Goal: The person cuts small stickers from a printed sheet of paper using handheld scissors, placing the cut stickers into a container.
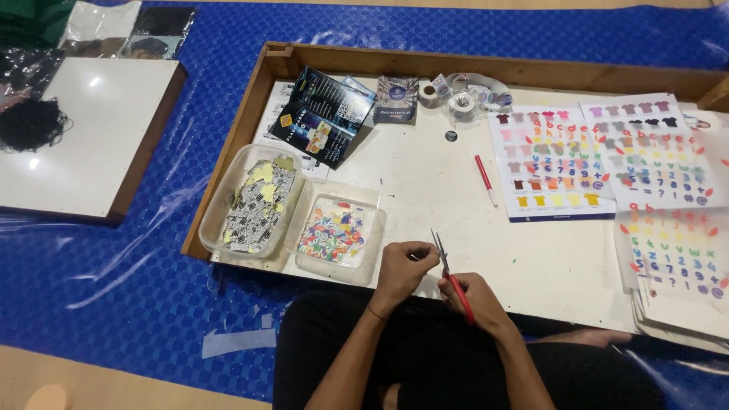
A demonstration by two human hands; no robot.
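My right hand (476, 298) grips red-handled scissors (449, 274) with the blades pointing up and away from me. My left hand (405, 267) is pinched on a tiny piece right at the blades; the piece is too small to make out. Both hands hover over the near edge of the white board in a wooden-framed tray (250, 114). Just left of my left hand stands a clear tub of small colourful cut-outs (335, 231). Beside it is a second clear tub of grey and yellow paper scraps (257, 202).
Sticker sheets with coloured shirts, letters and numbers (558, 163) lie at right, more stacked at the far right (672, 258). A red pen (485, 178), dark booklets (323, 114) and tape rolls (463, 99) sit further back. A white panel (91, 129) lies on the blue mat (137, 288).
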